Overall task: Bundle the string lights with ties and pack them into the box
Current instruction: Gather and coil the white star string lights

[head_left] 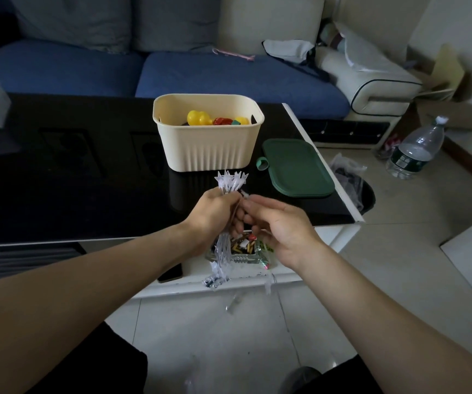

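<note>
Nearest, loose ends of the lights (pixel 223 251) dangle below the hands toward the tiled floor, clear wire strung with small white star-shaped bulbs. The left hand (pixel 215 211) is clenched around the middle of the gathered bundle, holding it upright above the near edge of the table (pixel 58 180), with a tuft of stars poking out above the fist. The right hand (pixel 274 223) sits just beside it, fingers curled in at the bundle's side; whether it pinches a strand or a tie is too small to tell. The lights look very light and limp, the wire springy enough to uncoil if let go, and the little plastic stars likely to snag on one another and perhaps snap under a hard squeeze. A firm grip round the waist of the bundle, where the left hand is, seems the best hold, leaving the other hand free to wrap a tie there. Under the hands a glass dish (pixel 237 255) holds small coloured bits, perhaps ties, and a dark phone (pixel 171 273) lies beside it. Farther on stands the cream ribbed box (pixel 209 149), open, with yellow and red items inside, its green lid (pixel 297 169) flat on the table just to the right. A blue sofa (pixel 229 78) lies beyond.
</note>
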The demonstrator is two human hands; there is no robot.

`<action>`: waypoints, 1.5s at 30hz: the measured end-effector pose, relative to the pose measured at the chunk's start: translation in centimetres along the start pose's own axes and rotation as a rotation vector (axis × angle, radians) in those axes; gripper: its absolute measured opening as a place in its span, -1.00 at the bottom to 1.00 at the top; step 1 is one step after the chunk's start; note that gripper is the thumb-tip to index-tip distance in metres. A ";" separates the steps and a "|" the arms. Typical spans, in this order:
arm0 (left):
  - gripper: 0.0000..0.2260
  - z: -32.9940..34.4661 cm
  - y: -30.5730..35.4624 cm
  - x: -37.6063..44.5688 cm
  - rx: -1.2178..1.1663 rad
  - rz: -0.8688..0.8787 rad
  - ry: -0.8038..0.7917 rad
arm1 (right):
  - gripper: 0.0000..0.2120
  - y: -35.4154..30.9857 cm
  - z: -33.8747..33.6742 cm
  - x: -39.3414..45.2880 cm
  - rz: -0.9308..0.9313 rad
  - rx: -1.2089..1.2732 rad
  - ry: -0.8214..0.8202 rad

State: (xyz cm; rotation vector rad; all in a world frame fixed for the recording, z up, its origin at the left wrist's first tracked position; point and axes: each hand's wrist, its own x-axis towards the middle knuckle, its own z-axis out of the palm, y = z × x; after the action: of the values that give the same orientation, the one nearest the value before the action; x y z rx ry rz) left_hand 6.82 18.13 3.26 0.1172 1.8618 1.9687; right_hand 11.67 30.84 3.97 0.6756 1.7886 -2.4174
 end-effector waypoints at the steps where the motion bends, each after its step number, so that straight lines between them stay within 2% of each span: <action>1: -0.70 0.0 0.0 0.0 -0.005 0.003 0.021 | -0.71 -0.1 0.0 0.0 0.067 0.046 -0.023; 3: -0.72 0.0 0.0 0.0 -0.018 0.005 0.056 | -0.72 -0.2 0.0 -0.1 0.122 0.121 -0.042; 6: -0.71 0.0 0.0 0.2 -0.036 -0.005 0.058 | -0.79 -0.3 0.0 -0.2 0.023 0.143 -0.022; 9: -0.67 0.2 0.1 0.3 -0.045 -0.039 -0.006 | -0.82 -0.1 0.2 -0.4 -0.155 0.017 -0.008; 12: -0.71 0.4 -0.1 0.3 -0.042 -0.082 -0.041 | -0.80 0.4 0.2 -0.2 -0.318 -0.168 0.004; 15: -0.77 0.3 -0.3 0.3 -0.010 -0.090 -0.052 | -0.81 0.5 0.0 -0.1 -0.393 -0.292 -0.009; 21: -0.66 0.3 -0.4 0.0 0.073 -0.002 -0.034 | -0.90 0.3 0.1 0.4 -0.206 -0.206 0.021; 25: -0.63 0.4 -0.5 0.0 0.084 0.041 -0.021 | -0.79 0.1 0.0 0.7 -0.047 -0.125 -0.001; 32: -0.67 0.5 -0.4 -0.1 0.040 0.014 -0.050 | -0.89 -0.1 -0.4 0.8 0.053 -0.051 -0.075; 33: -0.68 0.5 -0.4 0.0 0.026 0.008 -0.043 | -0.84 -0.1 -0.4 0.8 0.070 -0.053 -0.099; 35: -0.69 0.4 -0.4 0.0 0.002 0.000 -0.033 | -0.80 -0.2 -0.3 0.7 0.081 -0.040 -0.127; 38: -0.68 0.5 -0.2 -0.1 -0.012 -0.018 -0.058 | -0.94 -0.1 -0.4 0.9 0.039 0.023 -0.118; 40: -0.66 0.5 -0.2 -0.2 -0.024 -0.037 -0.073 | -0.87 0.0 -0.3 0.9 0.006 0.042 -0.105; 45: -0.61 0.6 -0.1 -0.3 -0.016 -0.090 -0.159 | -0.86 0.1 0.0 0.4 -0.034 0.035 -0.065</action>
State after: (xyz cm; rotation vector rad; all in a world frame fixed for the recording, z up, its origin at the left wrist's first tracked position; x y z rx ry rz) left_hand 7.33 18.55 3.29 0.1765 1.7203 1.8570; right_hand 11.29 30.86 3.73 0.5670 1.7513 -2.4671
